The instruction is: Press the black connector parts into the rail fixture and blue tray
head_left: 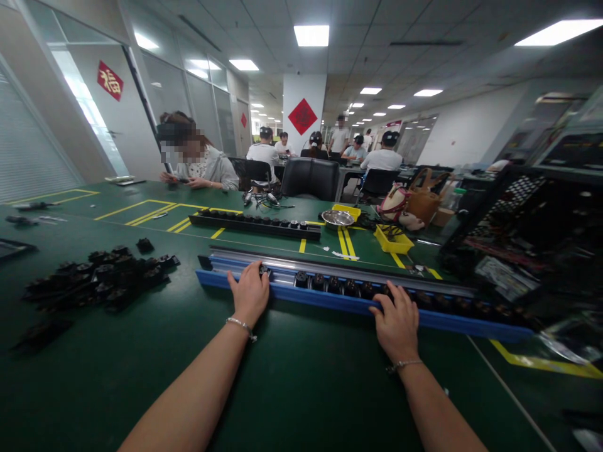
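Note:
A long blue channel (330, 300) lies across the green table in front of me, with a row of small black socket-like modules (333, 284) set inside it. My left hand (250, 294) is over the channel's left part, fingers closed around a single black module (264, 271) that sits apart from the row. Farther right, my right hand (398, 319) grips the channel's front wall, its thumb outside and curled fingers reaching over the row. Its fingertips partly cover the modules there, so I cannot tell whether they touch them.
Loose black modules (106, 276) are heaped at the left. A black rail (254, 225) with similar pieces lies beyond the channel, near a metal bowl (338, 218) and a yellow bin (393, 239). Dark equipment (499, 232) stands at right. A person (200, 163) sits across the table.

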{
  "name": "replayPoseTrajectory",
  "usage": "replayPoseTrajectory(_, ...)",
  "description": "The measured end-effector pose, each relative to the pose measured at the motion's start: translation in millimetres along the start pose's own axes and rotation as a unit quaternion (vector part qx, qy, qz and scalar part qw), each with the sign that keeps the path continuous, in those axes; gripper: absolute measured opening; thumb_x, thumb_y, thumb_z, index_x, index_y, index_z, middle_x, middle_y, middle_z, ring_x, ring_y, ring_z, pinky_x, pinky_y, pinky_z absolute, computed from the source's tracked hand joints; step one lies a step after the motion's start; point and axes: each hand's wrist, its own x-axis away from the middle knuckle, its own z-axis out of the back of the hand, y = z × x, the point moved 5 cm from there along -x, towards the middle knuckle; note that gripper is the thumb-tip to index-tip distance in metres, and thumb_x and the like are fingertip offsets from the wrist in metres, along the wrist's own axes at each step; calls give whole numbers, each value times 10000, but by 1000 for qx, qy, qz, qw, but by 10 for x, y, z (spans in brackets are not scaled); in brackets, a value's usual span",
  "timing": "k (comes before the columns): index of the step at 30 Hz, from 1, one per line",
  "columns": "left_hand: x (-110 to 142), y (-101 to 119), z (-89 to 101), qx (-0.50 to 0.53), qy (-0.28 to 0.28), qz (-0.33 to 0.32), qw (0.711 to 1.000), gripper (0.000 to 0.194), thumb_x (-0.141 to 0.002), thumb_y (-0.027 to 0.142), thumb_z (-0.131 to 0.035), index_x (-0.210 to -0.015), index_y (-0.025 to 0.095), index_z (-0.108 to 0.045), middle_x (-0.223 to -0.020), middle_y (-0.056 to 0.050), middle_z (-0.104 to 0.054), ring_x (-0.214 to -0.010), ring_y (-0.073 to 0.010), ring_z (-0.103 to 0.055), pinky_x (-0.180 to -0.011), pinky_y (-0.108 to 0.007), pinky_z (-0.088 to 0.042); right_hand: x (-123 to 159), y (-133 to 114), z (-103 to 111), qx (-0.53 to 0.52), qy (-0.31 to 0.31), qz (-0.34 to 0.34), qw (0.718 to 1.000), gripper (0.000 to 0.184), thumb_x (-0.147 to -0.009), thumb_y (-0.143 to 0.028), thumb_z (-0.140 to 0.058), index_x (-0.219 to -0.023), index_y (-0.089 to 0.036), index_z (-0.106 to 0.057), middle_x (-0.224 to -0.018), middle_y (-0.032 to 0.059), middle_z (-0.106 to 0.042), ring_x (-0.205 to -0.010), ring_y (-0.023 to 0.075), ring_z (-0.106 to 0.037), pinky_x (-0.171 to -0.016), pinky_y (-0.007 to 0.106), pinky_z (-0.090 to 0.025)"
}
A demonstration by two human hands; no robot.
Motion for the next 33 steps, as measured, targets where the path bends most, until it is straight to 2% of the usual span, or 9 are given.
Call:
replayPoseTrajectory(9, -9, -3, 3, 7, -7, 17, 1000, 353, -864, 280, -377, -1179, 185, -506, -1193, -111, -606, -1128, -235, -525, -1067, -620, -33, -10, -8, 15, 8, -9, 1, 1000, 198, -836, -291, -416, -912, -227, -587, -1362, 92, -411, -1305, 286, -274, -1005, 563, -262)
replayPoseTrajectory(33, -27, -49, 10, 2, -6, 25, 1000, 363, -868, 288, -368, -1185, 183, -510, -1192, -119, -604, -1126, -232, -522, -1059, -630, -32, -7, -9, 2, 4, -5, 3, 1000, 188, -833, -297, -425, -898, -229, -588, -1362, 88, -408, -1309, 276, -269, -1010, 563, -258)
